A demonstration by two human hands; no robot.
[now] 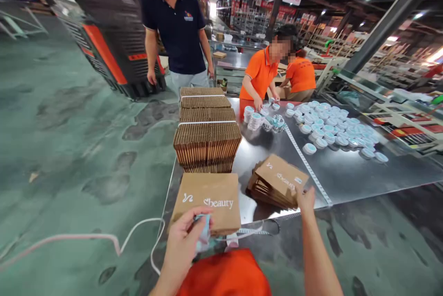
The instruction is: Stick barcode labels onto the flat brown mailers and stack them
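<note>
My left hand [188, 231] is closed on a crumpled pale blue strip [205, 235], whose exact kind I cannot make out. It hovers over the near edge of a stack of folded cardboard boxes [211, 190] printed "beauty" in white. Off to the right, my right hand [305, 200] grips the near right corner of a flat cardboard box [282, 176]. That box carries a small pale label [298, 180] and lies on top of an uneven pile of similar boxes. Some right-hand fingers are hidden.
Tied bundles of folded cardboard [207, 134] stand along the metal table's [249, 148] left side. Many round blue-white tins [328, 125] cover its far right. A person in orange [259, 72] handles tins opposite; another in dark blue [176, 33] stands behind the bundles. A white cable [117, 240] trails left.
</note>
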